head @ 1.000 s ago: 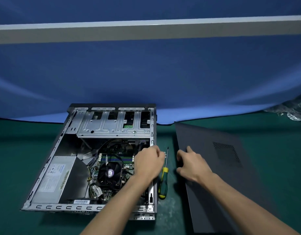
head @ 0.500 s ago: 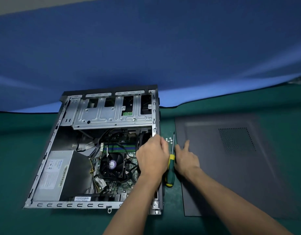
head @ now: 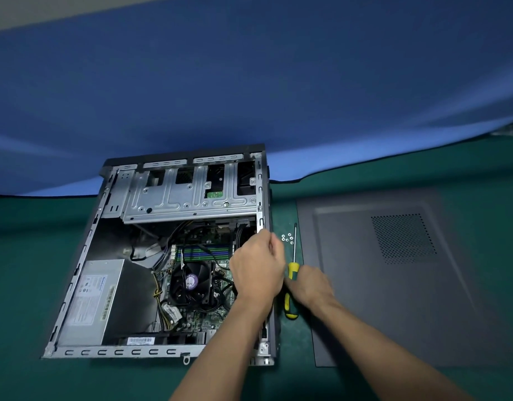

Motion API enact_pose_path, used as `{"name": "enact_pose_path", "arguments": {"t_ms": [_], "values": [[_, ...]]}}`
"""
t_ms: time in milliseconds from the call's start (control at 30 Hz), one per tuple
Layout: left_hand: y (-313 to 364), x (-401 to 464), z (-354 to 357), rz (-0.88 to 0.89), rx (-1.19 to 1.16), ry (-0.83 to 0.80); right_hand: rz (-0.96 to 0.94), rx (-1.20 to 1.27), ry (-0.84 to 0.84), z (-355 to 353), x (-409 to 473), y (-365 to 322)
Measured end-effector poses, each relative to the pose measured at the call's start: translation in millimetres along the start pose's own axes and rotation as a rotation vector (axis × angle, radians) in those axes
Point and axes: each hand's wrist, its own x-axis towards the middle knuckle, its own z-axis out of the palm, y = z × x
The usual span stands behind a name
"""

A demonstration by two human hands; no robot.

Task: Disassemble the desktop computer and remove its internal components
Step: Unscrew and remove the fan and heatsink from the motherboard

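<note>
The open computer case (head: 119,352) lies on its side on the green mat. Inside are a grey power supply (head: 90,302), a black CPU fan (head: 191,282), memory sticks (head: 206,253) and a metal drive cage (head: 185,198). My left hand (head: 258,270) rests over the case's right wall, fingers curled on its rim. A yellow-and-green screwdriver (head: 291,309) lies just right of the case. My right hand (head: 307,287) has its fingers closed around the middle of the handle. Several small screws (head: 287,238) lie beside the shaft.
The removed dark side panel (head: 408,285) lies flat to the right of the screwdriver. A blue cloth (head: 249,96) hangs behind the table. Crumpled plastic (head: 512,130) shows at the far right edge.
My right hand slid left off the side panel's edge onto the screwdriver handle. My left hand stayed on the case's right wall. The camera tilted down and closer.
</note>
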Motion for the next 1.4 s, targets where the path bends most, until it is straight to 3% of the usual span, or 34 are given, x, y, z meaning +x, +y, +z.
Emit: {"name": "enact_pose_path", "arguments": {"t_ms": [167,400,467,533,600,667,700,833,967,1100,1400], "values": [[-0.4,-3.3,-2.0,0.052,0.033,0.015,-0.074,0.174,0.146,-20.0,-23.4,9.3],[8.1,-6.3,-19.0,0.362,0.217,-0.069,-0.417,0.066,0.280,-79.8,-65.0,4.9],[5.5,-3.9,-27.9,0.431,0.199,-0.018,-0.471,0.064,0.312,-95.0,-75.2,-0.3],[-2.6,-0.7,-39.4,0.457,0.170,0.027,-0.475,0.209,0.351,-106.9,-83.3,-10.3],[-14.3,3.7,-51.3,0.432,0.129,0.034,-0.426,0.562,0.330,-116.0,-89.0,-25.9],[-24.8,8.5,-60.8,0.347,0.079,-0.015,-0.350,0.878,0.247,-120.4,-93.5,-45.0],[-30.0,11.0,-64.0,0.318,0.056,-0.048,-0.331,0.918,0.251,-119.7,-94.7,-54.4],[-59.9,21.6,-71.6,0.284,0.021,-0.164,-0.337,0.620,0.493,-107.9,-97.9,-88.7],[-107.2,29.9,-66.9,0.142,0.040,-0.251,-0.317,0.316,0.647,-100.9,-106.5,-111.8],[-149.0,37.7,-51.4,0.155,0.219,-0.312,-0.262,0.124,0.673,-97.9,-112.3,-128.9],[-170.8,45.1,-37.6,0.311,0.474,-0.457,-0.246,0.026,0.635,-82.3,-102.3,-153.3]]}}
